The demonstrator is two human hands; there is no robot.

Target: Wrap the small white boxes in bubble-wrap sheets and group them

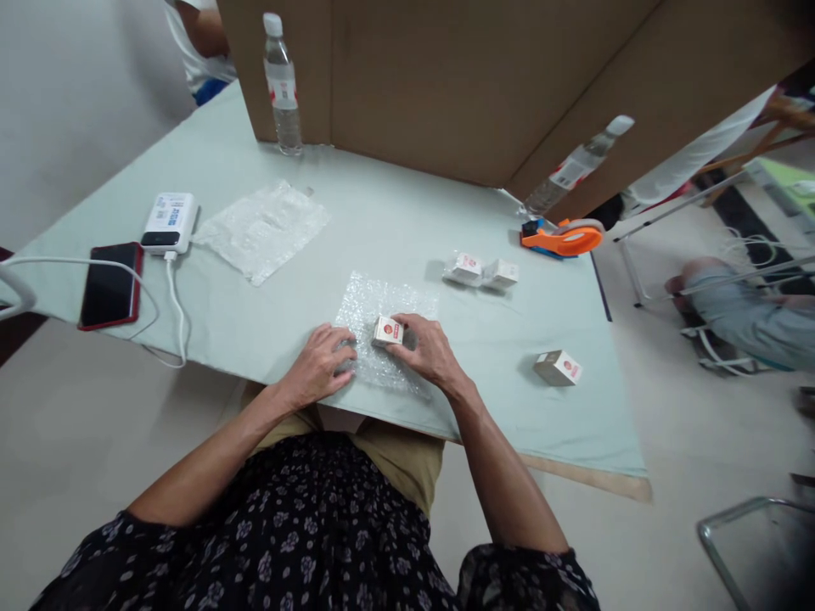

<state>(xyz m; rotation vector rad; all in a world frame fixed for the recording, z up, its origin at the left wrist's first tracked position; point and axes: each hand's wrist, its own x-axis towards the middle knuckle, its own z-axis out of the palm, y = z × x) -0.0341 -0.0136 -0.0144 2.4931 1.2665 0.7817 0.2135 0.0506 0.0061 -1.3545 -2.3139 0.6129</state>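
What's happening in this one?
At a cloth-covered table, the right hand holds a small box over a sheet of bubble wrap. The left hand, fingers loosely curled, is at the sheet's left edge. Off to the right sit two wrapped boxes side by side, with an unwrapped box nearer the front edge. An orange tape dispenser is farther back, and another clear sheet lies to the left.
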